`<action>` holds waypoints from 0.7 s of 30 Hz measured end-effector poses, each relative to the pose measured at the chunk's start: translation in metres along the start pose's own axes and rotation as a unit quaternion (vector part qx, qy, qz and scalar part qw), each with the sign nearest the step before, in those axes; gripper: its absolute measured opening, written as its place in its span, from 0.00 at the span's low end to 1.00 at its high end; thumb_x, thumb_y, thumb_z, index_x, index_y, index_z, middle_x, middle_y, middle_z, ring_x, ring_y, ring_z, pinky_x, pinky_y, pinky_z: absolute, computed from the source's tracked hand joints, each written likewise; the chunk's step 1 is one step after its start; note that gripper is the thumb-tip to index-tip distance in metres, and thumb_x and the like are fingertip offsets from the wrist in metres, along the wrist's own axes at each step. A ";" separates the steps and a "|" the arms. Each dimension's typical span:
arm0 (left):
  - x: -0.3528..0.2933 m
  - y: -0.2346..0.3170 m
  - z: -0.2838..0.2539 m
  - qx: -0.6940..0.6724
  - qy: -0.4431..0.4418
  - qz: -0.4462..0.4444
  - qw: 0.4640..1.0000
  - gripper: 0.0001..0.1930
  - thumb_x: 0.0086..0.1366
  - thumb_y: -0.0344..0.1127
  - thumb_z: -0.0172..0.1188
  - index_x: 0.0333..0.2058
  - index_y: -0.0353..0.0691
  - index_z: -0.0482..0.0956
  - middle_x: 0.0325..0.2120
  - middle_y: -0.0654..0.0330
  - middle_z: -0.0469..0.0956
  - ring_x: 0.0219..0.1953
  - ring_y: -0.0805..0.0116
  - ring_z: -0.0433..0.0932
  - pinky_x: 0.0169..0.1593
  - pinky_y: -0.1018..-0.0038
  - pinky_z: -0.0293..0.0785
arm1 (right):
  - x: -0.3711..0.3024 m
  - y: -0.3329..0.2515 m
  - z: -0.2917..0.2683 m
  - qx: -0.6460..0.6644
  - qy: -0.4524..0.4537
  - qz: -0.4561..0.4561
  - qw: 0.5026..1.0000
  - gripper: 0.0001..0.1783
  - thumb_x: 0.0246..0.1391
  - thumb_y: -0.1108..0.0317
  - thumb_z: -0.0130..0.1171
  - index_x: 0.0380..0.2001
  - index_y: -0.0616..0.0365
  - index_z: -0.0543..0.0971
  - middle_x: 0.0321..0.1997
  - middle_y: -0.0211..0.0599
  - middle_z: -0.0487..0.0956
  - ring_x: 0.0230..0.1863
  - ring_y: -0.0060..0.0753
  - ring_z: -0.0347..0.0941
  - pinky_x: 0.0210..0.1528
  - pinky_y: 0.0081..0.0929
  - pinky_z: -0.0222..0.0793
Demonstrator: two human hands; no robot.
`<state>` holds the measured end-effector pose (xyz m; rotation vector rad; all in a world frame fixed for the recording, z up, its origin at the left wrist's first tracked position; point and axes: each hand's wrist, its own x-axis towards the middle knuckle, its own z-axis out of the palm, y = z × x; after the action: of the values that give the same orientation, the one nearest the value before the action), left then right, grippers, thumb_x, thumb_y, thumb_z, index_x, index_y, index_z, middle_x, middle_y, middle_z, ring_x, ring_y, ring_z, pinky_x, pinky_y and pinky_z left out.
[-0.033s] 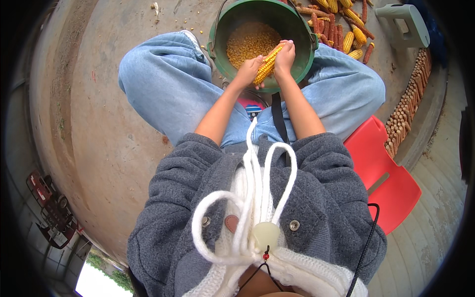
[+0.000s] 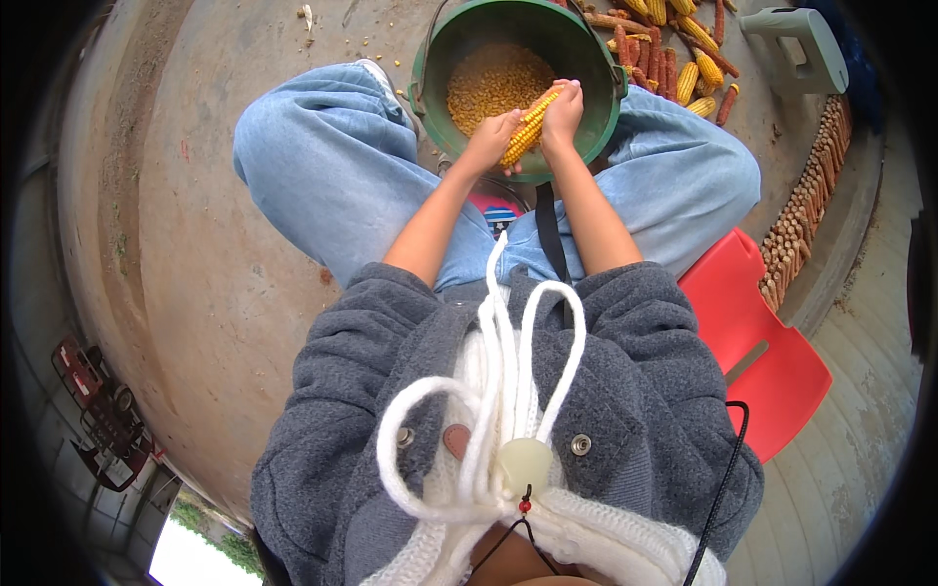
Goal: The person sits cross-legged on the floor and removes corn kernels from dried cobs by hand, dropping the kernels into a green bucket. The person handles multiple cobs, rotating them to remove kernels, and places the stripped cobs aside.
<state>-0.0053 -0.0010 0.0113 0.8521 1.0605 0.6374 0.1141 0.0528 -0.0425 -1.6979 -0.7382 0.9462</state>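
Between my two hands lies a yellow ear of corn [image 2: 529,130], tilted, its rows of kernels facing up. My left hand [image 2: 491,143] is closed around its lower left side. Along the upper right side my right hand [image 2: 562,114] grips it, fingers wrapped round. Both hands are over the near part of a green bucket [image 2: 438,70] that stands between my bent legs. Loose corn kernels [image 2: 491,86] cover the bottom of the bucket. The undersides of the ear and some fingertips are hidden.
Beyond the bucket on the right is a pile of yellow ears [image 2: 708,70] and reddish bare cobs [image 2: 670,76]. A grey-green plastic stool [image 2: 799,49] lies at the far right, near a long stack of cobs [image 2: 806,200]. A red chair [image 2: 772,386] is beside me. Scattered kernels dot the floor.
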 end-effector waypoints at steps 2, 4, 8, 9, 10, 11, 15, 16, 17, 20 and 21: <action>0.002 -0.002 0.000 0.017 0.022 0.020 0.999 0.21 0.64 0.46 0.36 0.44 0.35 0.67 0.24 0.59 0.73 0.17 0.72 0.73 0.17 0.80 0.69 | 0.000 -0.001 0.001 0.012 -0.004 0.010 1.000 0.21 0.56 0.56 0.31 0.26 0.61 0.70 0.26 0.44 0.72 0.32 0.42 0.68 0.37 0.34 0.61; 0.007 -0.011 -0.002 0.023 0.059 0.055 0.996 0.21 0.64 0.46 0.38 0.44 0.35 0.67 0.25 0.59 0.73 0.20 0.72 0.74 0.22 0.79 0.70 | -0.009 -0.009 0.005 0.010 -0.008 0.004 1.000 0.21 0.56 0.56 0.31 0.26 0.61 0.70 0.26 0.43 0.72 0.31 0.41 0.68 0.37 0.33 0.61; 0.008 -0.005 0.001 0.031 0.039 0.021 0.999 0.20 0.63 0.47 0.42 0.43 0.35 0.67 0.26 0.60 0.72 0.26 0.74 0.72 0.27 0.79 0.70 | -0.014 -0.008 0.007 0.009 -0.022 -0.001 1.000 0.21 0.57 0.56 0.31 0.27 0.60 0.70 0.27 0.41 0.71 0.31 0.38 0.68 0.37 0.32 0.61; 0.008 -0.006 0.000 0.044 0.039 0.031 0.998 0.20 0.62 0.47 0.42 0.43 0.35 0.67 0.27 0.60 0.72 0.26 0.74 0.72 0.27 0.79 0.70 | -0.015 -0.008 0.007 0.015 -0.028 0.010 0.999 0.21 0.57 0.56 0.31 0.27 0.60 0.69 0.27 0.41 0.71 0.31 0.38 0.68 0.38 0.31 0.61; 0.009 -0.007 0.000 0.056 0.039 0.042 0.997 0.20 0.62 0.47 0.43 0.42 0.35 0.67 0.27 0.60 0.72 0.26 0.75 0.72 0.27 0.79 0.70 | -0.016 -0.008 0.008 0.021 -0.034 0.020 0.999 0.21 0.57 0.56 0.31 0.27 0.60 0.69 0.27 0.41 0.71 0.31 0.37 0.67 0.38 0.31 0.61; 0.010 -0.009 -0.001 0.039 0.035 0.045 0.998 0.20 0.62 0.47 0.43 0.42 0.35 0.67 0.27 0.60 0.72 0.26 0.75 0.72 0.26 0.79 0.70 | -0.018 -0.008 0.009 0.035 -0.051 0.019 0.998 0.21 0.57 0.56 0.31 0.27 0.60 0.69 0.26 0.40 0.71 0.31 0.36 0.67 0.37 0.30 0.61; 0.009 -0.009 -0.003 -0.011 0.017 0.047 0.999 0.20 0.63 0.47 0.41 0.42 0.35 0.67 0.25 0.60 0.71 0.23 0.75 0.71 0.22 0.79 0.70 | -0.020 -0.011 0.010 0.058 -0.083 0.011 0.995 0.21 0.57 0.55 0.31 0.27 0.60 0.69 0.25 0.39 0.70 0.29 0.34 0.67 0.35 0.29 0.62; 0.007 -0.006 -0.002 -0.020 0.012 0.044 0.999 0.21 0.63 0.48 0.40 0.41 0.35 0.67 0.24 0.60 0.71 0.22 0.75 0.71 0.21 0.80 0.70 | -0.020 -0.012 0.009 0.057 -0.083 0.008 0.995 0.21 0.58 0.55 0.32 0.26 0.60 0.68 0.24 0.39 0.70 0.28 0.34 0.67 0.35 0.29 0.62; 0.007 -0.006 -0.003 -0.022 0.008 0.043 0.999 0.21 0.63 0.48 0.39 0.41 0.34 0.67 0.23 0.60 0.71 0.20 0.75 0.71 0.21 0.80 0.69 | -0.020 -0.013 0.009 0.050 -0.082 -0.002 0.995 0.21 0.58 0.55 0.32 0.26 0.60 0.68 0.24 0.38 0.70 0.28 0.34 0.67 0.34 0.29 0.62; 0.005 -0.006 -0.004 -0.028 0.001 0.047 0.998 0.22 0.63 0.50 0.37 0.39 0.34 0.67 0.21 0.61 0.70 0.16 0.74 0.71 0.19 0.80 0.68 | -0.022 -0.015 0.009 0.032 -0.079 -0.026 0.996 0.20 0.57 0.56 0.32 0.26 0.60 0.68 0.24 0.38 0.70 0.27 0.34 0.67 0.34 0.29 0.62; 0.005 -0.006 -0.003 -0.028 0.003 0.053 0.998 0.23 0.63 0.50 0.37 0.39 0.34 0.67 0.20 0.61 0.70 0.15 0.74 0.70 0.18 0.80 0.68 | -0.023 -0.017 0.008 0.028 -0.077 -0.031 0.996 0.20 0.57 0.56 0.32 0.26 0.60 0.68 0.24 0.38 0.70 0.27 0.34 0.67 0.34 0.29 0.62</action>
<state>-0.0059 0.0007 0.0031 0.8622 1.0035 0.7564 0.0947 0.0422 -0.0223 -1.5584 -0.8526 1.0526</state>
